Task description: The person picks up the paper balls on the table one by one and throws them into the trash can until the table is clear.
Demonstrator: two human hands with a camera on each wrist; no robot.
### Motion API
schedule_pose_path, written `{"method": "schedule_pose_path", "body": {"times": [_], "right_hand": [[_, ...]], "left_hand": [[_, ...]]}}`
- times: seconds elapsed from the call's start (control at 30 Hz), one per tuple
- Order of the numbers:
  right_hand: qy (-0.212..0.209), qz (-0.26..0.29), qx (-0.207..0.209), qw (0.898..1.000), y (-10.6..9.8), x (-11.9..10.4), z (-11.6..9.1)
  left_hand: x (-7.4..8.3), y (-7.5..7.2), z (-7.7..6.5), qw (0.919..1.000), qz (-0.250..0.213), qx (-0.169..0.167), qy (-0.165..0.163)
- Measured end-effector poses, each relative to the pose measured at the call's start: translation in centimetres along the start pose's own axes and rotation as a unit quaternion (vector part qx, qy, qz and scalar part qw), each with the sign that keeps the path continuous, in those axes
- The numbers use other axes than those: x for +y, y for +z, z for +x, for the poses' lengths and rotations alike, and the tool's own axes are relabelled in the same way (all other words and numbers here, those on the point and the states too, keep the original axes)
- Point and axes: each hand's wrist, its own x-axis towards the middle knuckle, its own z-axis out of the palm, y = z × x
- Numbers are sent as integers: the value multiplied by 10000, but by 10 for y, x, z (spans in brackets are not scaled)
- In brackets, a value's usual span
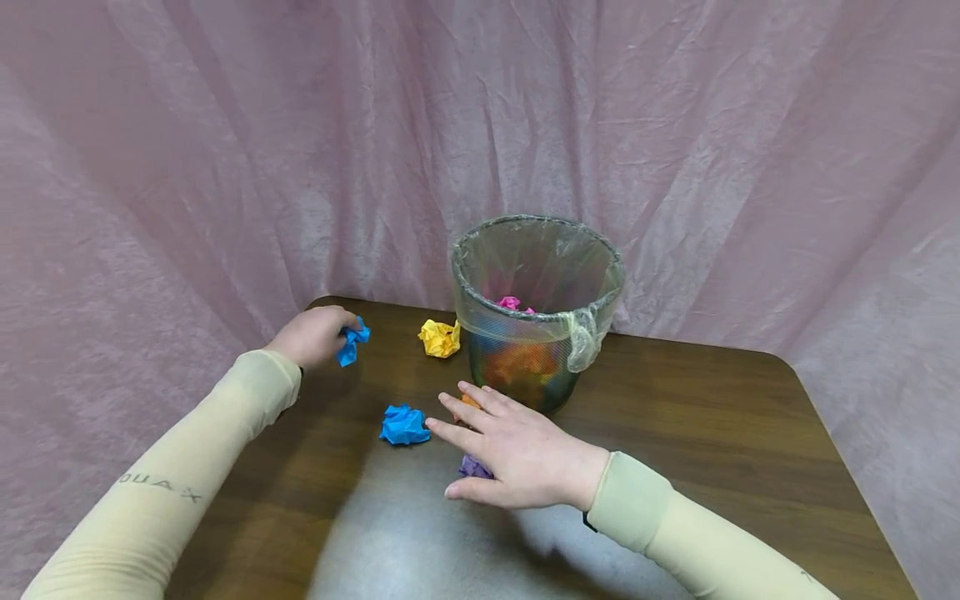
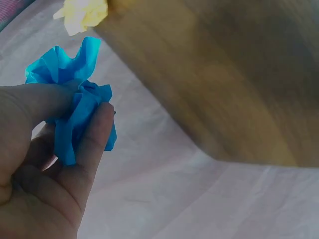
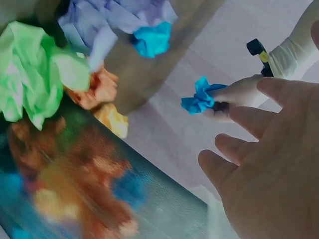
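Note:
My left hand (image 1: 311,336) pinches a crumpled blue paper ball (image 2: 62,67) between thumb and fingers, over the table's far left. My right hand (image 1: 525,454) is spread with straight fingers, palm down and holding nothing, in front of the bin. Partly hidden under it are an orange paper ball (image 1: 467,408) and a purple one (image 1: 474,468). Just left of its fingertips lies a second blue paper ball (image 1: 405,425). A yellow paper ball (image 1: 439,339) sits beside the bin's left side. The right wrist view also shows a green paper ball (image 3: 37,74), hidden in the head view.
A round mesh bin (image 1: 480,329) with a clear liner, knotted (image 1: 583,342) at the front rim, stands toward the back of the brown wooden table (image 1: 690,417). Several coloured paper balls are inside it. Pink curtains (image 1: 390,150) hang close behind the table and at its sides.

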Motion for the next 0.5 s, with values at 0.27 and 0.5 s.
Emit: {"method": "schedule_pose_path", "body": {"times": [0.27, 0.5], "right_hand": [[-106, -254, 110, 9996, -39, -1, 0], [-17, -424, 103, 9990, -76, 3, -3]], "left_hand": [[15, -24, 4, 9999, 47, 80, 106], [41, -54, 12, 9995, -82, 239, 210]]}}
